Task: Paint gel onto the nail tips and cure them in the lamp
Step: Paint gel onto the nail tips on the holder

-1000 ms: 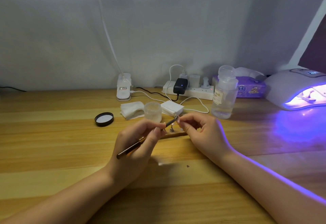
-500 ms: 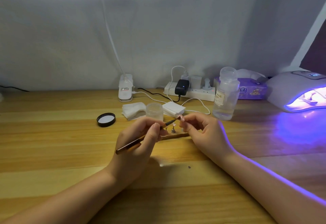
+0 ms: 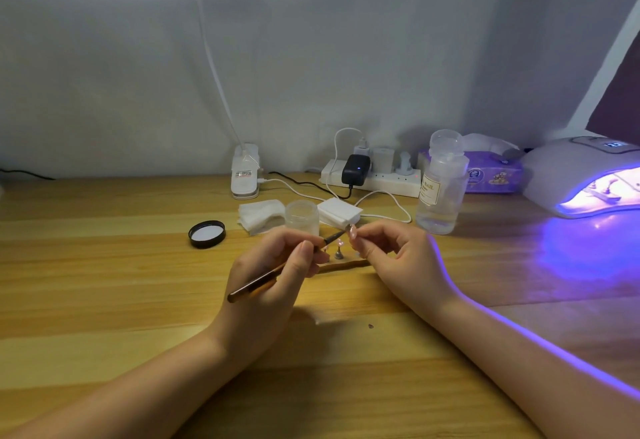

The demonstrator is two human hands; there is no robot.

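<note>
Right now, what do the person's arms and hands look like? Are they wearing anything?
Both forearms are bare: no sleeves, gloves, watch or bracelets show. No rings are visible on the left hand or the right hand. Violet light from the nail lamp draws a bright line along the right forearm's outer edge.

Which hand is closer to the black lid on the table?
Left. The left hand holds the brush just to the right of the black lid; the right hand is farther right, beyond the left one.
</note>
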